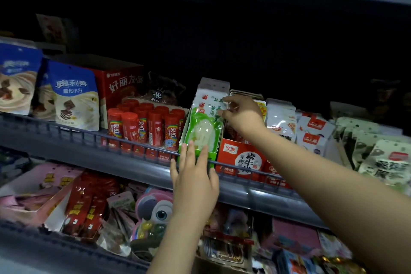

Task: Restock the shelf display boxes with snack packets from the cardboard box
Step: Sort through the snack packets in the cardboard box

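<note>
Here, middle shelf, dim light, reading from the left: two blue-and-cream Oreo wafer pouches [74,98] stand upright behind the wire shelf rail [73,134], with a red cardboard snack carton [121,87] just behind and to their right. Next along, a cluster of red Skittles tubes [146,124] stands upright in a low tray, packed close together. Beside the tubes sits a narrow green display box [213,153] holding green-and-white snack packets [205,122] stacked upright, one behind another, their white header tabs rising above the box. The left hand [194,182] is raised in front of this box, fingers straight and spread, fingertips at the lower edge of the front packet and the box front; it grips nothing. The right hand [241,114] reaches in from the right at the packets' upper edge, thumb and fingers curled as if pinching the top right corner of a packet, though blur leaves the contact uncertain. The two hands are apart, left low, right high. Just right of the green box is a red display box [241,158] of vegetarian beef strips, then white pouches with red labels [311,131], then pale green-patterned packets [387,162] at the far right. Below, the lower shelf holds mixed red packets [89,202] and a pink owl-shaped toy candy pack [153,209]. The cardboard supply box is out of view.
</note>
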{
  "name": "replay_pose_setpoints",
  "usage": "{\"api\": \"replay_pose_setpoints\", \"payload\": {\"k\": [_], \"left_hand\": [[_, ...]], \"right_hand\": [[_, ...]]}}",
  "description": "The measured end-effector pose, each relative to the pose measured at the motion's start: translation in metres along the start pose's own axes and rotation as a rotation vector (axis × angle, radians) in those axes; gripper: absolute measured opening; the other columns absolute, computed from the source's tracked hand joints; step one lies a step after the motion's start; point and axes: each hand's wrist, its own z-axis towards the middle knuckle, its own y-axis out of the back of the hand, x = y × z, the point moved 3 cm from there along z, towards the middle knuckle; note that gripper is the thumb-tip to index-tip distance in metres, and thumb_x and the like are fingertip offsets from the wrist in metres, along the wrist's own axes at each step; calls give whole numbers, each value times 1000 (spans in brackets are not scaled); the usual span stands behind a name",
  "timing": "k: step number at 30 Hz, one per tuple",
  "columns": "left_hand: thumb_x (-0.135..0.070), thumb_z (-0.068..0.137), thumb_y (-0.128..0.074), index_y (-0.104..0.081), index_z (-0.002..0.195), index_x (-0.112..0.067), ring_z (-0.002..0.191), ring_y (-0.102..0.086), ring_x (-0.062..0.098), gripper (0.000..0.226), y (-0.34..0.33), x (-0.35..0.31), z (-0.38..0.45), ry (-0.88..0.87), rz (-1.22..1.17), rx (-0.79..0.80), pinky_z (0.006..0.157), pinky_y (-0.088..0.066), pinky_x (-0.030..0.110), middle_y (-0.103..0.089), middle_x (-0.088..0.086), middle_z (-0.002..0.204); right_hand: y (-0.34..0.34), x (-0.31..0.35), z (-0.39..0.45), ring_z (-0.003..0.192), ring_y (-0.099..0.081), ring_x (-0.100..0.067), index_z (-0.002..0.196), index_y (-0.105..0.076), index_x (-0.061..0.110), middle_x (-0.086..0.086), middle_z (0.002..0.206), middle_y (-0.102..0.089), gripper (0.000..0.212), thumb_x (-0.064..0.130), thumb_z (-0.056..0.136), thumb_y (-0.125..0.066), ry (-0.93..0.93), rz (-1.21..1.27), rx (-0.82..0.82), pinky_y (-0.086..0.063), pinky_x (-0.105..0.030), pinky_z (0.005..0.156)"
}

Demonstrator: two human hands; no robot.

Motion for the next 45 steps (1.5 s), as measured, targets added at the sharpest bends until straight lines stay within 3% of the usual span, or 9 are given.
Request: {"api": "replay_pose_setpoints", "payload": {"k": [4,8,12,17,25,32,36,39,45], "left_hand": [[-29,97,-42,-38,142,-22,138,-23,14,46,5,-9,-10,-19,-160,-111,115,-13,34,-32,-1,148],[-25,94,-48,-54,127,-20,115,-46,13,34,2,-22,-31,-121,-261,-134,101,-35,31,-50,-5,125],[-27,95,-47,-58,119,-23,92,-54,6,27,-16,-31,-59,-137,-368,34,79,-43,22,-53,-10,109],[-27,96,-48,-60,108,-28,78,-55,0,17,-62,-33,-105,-73,-446,295,64,-42,13,-60,-10,91],[-19,96,-49,-61,106,-23,78,-65,14,16,-150,-16,-184,159,-463,593,72,-51,25,-64,-9,86],[-12,96,-48,-61,101,-20,79,-60,19,16,-239,15,-247,393,-455,730,70,-47,27,-65,3,92],[-11,93,-51,-59,87,-27,82,-62,17,19,-287,32,-276,470,-376,783,74,-48,23,-63,-8,82],[-12,92,-53,-63,88,-23,96,-62,24,15,-323,48,-297,520,-319,877,89,-49,35,-66,1,96],[-17,93,-49,-67,96,-11,97,-61,31,18,-376,84,-344,692,-255,1013,85,-47,38,-66,14,104]], "right_hand": [[16,-7,-47,110,-51,-19,116,-63,25,3,111,-61,33,37,86,-61,114,-33,-117,-46,-36,90],[37,-22,-104,107,-44,-9,114,-63,27,12,104,-57,28,37,88,-59,140,-23,-171,-31,-12,81],[43,-56,-165,97,-46,-7,106,-66,24,11,97,-58,20,31,88,-62,78,20,-174,-24,2,82],[35,-113,-251,94,-50,-7,103,-67,26,13,90,-59,17,26,86,-65,-85,87,-138,-37,-18,79],[2,-200,-368,82,-58,-13,95,-68,20,15,82,-54,13,14,84,-67,-427,171,-139,-45,-20,73],[-47,-272,-444,76,-63,-18,94,-71,18,4,82,-60,13,15,80,-70,-732,196,-124,-53,-40,75],[-78,-312,-487,91,-62,-23,101,-70,17,-5,97,-67,18,21,83,-68,-924,201,19,-51,-41,81],[-92,-333,-517,101,-62,-23,109,-67,12,-7,111,-66,26,18,84,-66,-1009,223,114,-50,-38,88],[-117,-360,-560,121,-53,-27,127,-56,5,-14,127,-57,45,16,84,-67,-1205,274,311,-38,-36,105]]}}
